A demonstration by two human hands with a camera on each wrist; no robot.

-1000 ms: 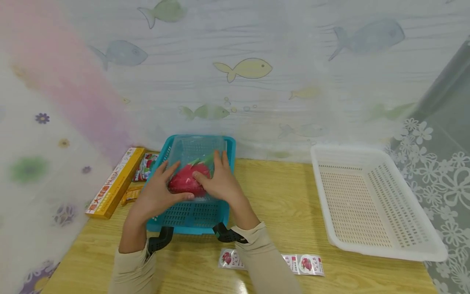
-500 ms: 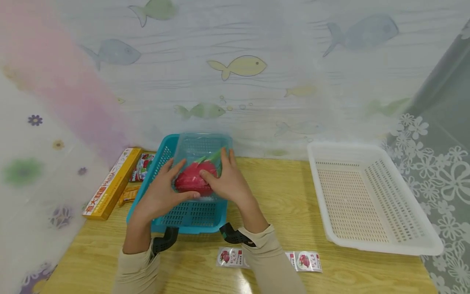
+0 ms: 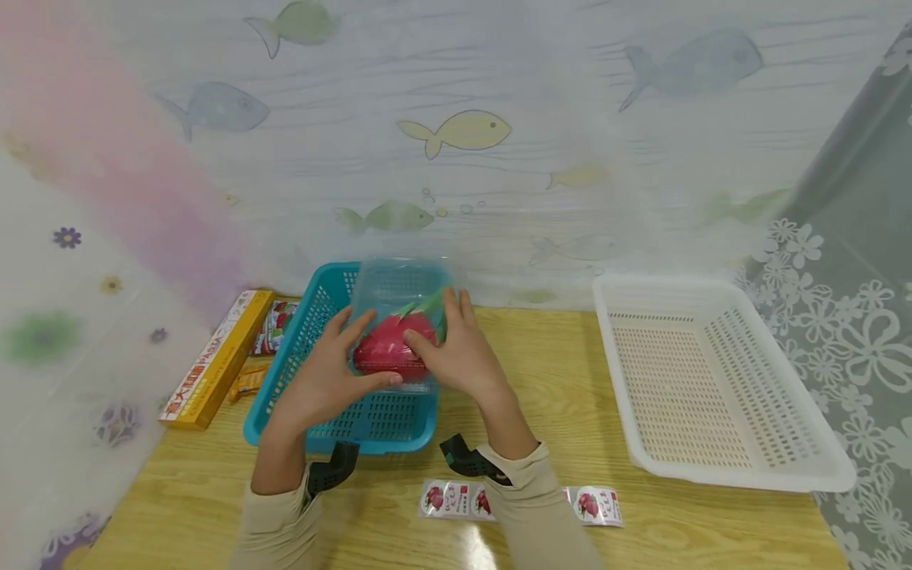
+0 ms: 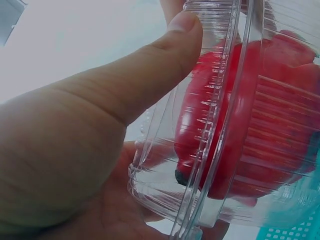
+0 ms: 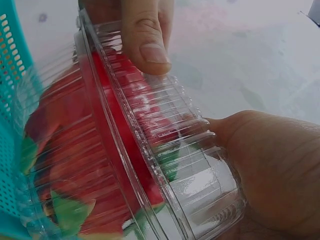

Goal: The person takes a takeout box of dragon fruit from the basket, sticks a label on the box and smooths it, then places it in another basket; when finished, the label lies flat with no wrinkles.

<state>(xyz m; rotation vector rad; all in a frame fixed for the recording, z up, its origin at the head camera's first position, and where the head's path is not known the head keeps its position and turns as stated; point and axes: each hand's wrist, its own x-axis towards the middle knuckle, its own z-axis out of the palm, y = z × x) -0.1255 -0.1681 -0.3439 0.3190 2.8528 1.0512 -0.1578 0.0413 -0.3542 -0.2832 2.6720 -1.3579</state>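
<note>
A clear plastic clamshell box (image 3: 402,277) with a red dragon fruit (image 3: 392,339) inside is held up over the blue basket (image 3: 258,419). My left hand (image 3: 322,381) grips the box from the left, thumb along its near edge; the left wrist view shows that thumb on the clear ridged wall (image 4: 215,145). From the right, my right hand (image 3: 465,356) holds the same box. Its fingers reach along the far right side. In the right wrist view the box's two rims (image 5: 127,140) lie together, with green leaf tips inside. Parts of both hands are hidden behind the box.
Left of the basket lie a yellow pasta box (image 3: 217,360), a small red-and-white packet (image 3: 274,328) and an orange packet (image 3: 248,381). A strip of dragon fruit stickers (image 3: 449,499) lies in front, partly under the right forearm. A white basket (image 3: 727,479) stands at the right.
Both hands and the clamshell box have shifted a little to the right over the blue basket, baring more of its left side. The grip looks the same.
</note>
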